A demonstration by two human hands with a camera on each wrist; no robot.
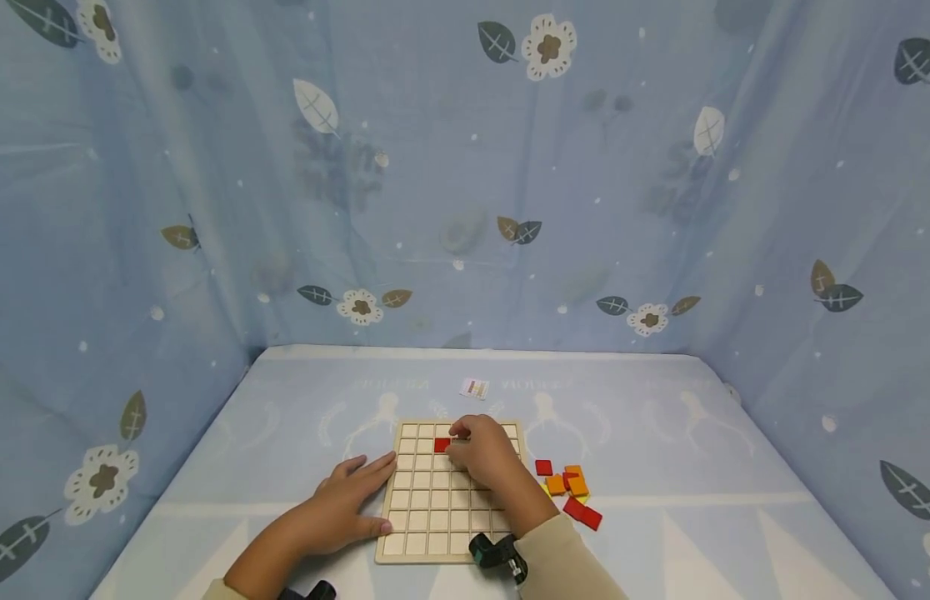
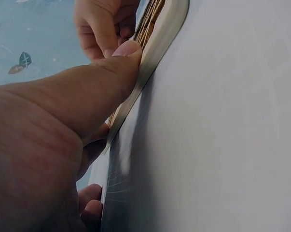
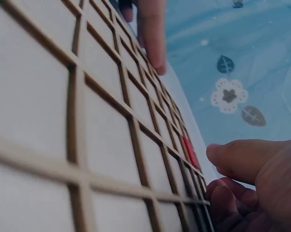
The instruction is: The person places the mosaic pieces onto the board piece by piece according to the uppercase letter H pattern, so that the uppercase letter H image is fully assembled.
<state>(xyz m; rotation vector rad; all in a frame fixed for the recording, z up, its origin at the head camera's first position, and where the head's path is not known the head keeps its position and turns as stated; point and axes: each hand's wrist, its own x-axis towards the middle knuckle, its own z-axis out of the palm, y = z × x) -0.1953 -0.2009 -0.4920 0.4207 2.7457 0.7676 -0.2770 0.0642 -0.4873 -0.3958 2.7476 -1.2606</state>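
Observation:
A wooden grid board (image 1: 417, 521) with raised ribs lies on the table. My left hand (image 1: 343, 504) rests at its left side, fingers spread and fairly straight; the thumb (image 2: 128, 50) touches the rim in the left wrist view. One red square tile (image 1: 442, 445) sits in a cell near the board's far edge. Over the far rows, just right of that tile, is my right hand (image 1: 486, 454). In the right wrist view its thumb (image 3: 232, 157) stands apart from the bent fingers (image 3: 225, 195), with no tile showing between them.
Right of the board lies a loose pile of red, orange and yellow tiles (image 1: 577, 486), with a single red tile (image 1: 543, 467) beside it. A small printed card (image 1: 474, 388) is behind the board. Patterned curtain (image 1: 465, 183) surrounds the table's back and sides.

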